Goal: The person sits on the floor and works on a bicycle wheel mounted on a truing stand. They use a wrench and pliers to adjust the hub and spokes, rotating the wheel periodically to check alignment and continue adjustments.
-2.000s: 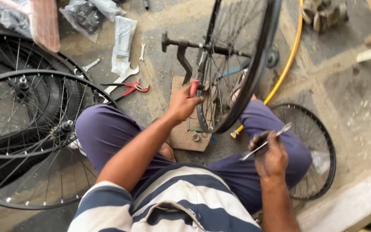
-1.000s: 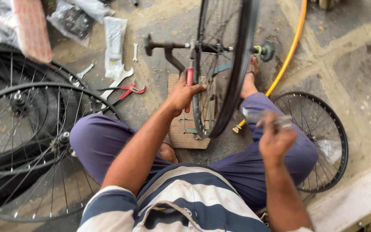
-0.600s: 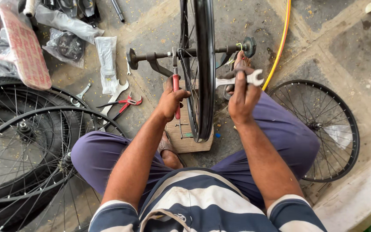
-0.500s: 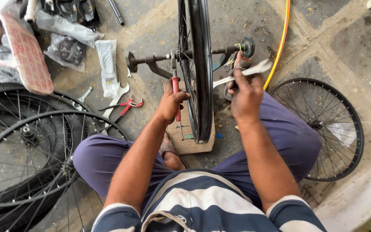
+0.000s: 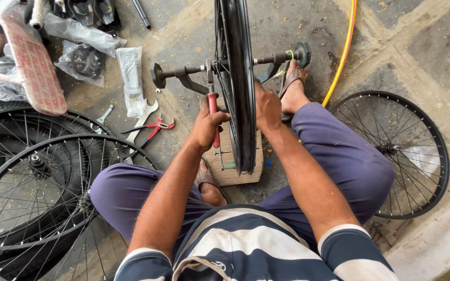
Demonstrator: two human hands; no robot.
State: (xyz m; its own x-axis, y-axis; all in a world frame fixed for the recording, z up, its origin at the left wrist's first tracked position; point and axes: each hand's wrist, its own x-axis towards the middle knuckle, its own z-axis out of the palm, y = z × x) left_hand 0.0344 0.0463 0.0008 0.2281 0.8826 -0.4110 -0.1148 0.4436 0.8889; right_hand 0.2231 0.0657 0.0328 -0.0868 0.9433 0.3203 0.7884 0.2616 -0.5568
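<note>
The left hand [image 5: 208, 124] has its grip wrapped around the red handle of a screwdriver [image 5: 213, 112], fingers pressed together on it, with the shaft running up from the grip to the hub of the bicycle wheel [image 5: 238, 88]. The wheel stands upright and edge-on just to the right of that grip, its lower rim resting on a small wooden block [image 5: 230, 165] below and slightly right of the hand. The right hand [image 5: 266, 106] lies on the far side of the tyre, pressed against the wheel; whether its grip is pinching a spoke or lying flat I cannot tell, since the tyre hides the fingers. The axle bar [image 5: 183, 74] sticks out above and left of the left grip, its other end [image 5: 294, 53] above the right one.

The wheel looks stiff and fairly light, with thin spokes that would bend if squeezed; the rim or the axle seems the safer hold. The screwdriver handle looks smooth and hard.

Left of the left grip lie red-handled pliers [image 5: 154, 127] and a flat spanner [image 5: 144, 117] on the floor; further left are bare spoked rims [image 5: 53, 171]. Right of the right grip lies another rim [image 5: 423, 156] and a yellow hose [image 5: 342, 54].
</note>
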